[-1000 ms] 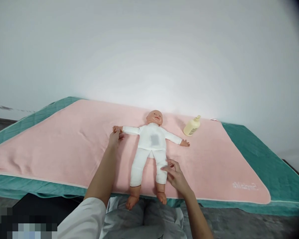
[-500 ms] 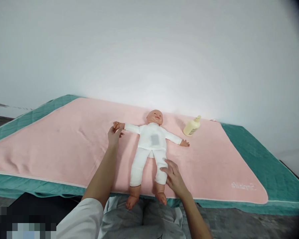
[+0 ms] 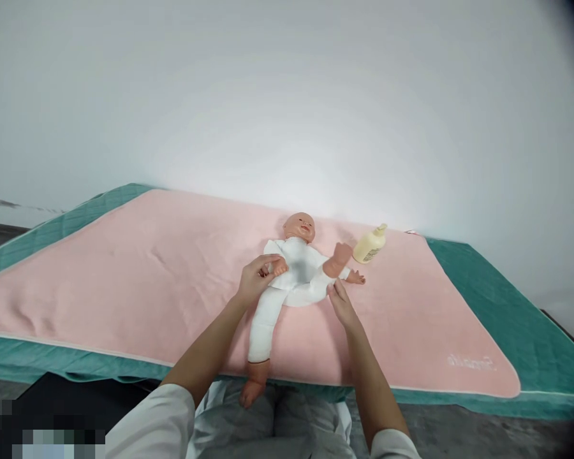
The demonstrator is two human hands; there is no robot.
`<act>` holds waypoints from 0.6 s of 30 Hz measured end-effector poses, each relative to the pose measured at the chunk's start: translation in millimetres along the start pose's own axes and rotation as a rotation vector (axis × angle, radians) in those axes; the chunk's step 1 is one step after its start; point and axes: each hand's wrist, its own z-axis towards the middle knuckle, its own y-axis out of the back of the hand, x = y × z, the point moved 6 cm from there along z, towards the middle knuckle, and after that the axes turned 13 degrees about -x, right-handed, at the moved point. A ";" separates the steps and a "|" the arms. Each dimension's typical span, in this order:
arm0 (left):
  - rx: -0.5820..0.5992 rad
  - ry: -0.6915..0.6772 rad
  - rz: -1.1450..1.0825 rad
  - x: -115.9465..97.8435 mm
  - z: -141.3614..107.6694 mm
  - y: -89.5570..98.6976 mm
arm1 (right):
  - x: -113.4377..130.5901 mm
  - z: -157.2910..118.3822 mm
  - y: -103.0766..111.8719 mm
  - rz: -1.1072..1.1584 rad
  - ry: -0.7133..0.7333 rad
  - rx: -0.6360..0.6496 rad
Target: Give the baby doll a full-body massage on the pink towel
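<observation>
A baby doll (image 3: 300, 261) in white cloth lies on its back on a pink mat (image 3: 172, 274), head toward the wall. My left hand (image 3: 257, 275) is closed round the doll's hand on the left, which is folded in over the torso. Against the raised leg on the right, just below the foot (image 3: 338, 258), my right hand (image 3: 340, 301) has its fingers closed on the lower leg. The doll's other leg (image 3: 263, 325) lies straight, its foot over the mat's near edge.
A pale yellow pump bottle (image 3: 369, 245) leans on the mat right of the doll, close to its outstretched hand. Green padded bedding (image 3: 502, 293) shows around the mat. A white wall (image 3: 287, 95) rises behind.
My left hand has brought the doll's arm inward from the left to its torso. My right hand has moved up, and the leg on the right is now bent and raised toward the torso.
</observation>
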 end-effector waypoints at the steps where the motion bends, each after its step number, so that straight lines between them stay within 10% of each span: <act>1: 0.016 -0.036 -0.003 -0.8 -0.5 -0.3 | 3.3 5.9 -3.1 0.013 -0.023 -0.006; 18: 0.337 -0.340 -0.078 -10.2 -6.7 -12.7 | 18.0 48.9 -44.5 -0.174 -0.068 0.014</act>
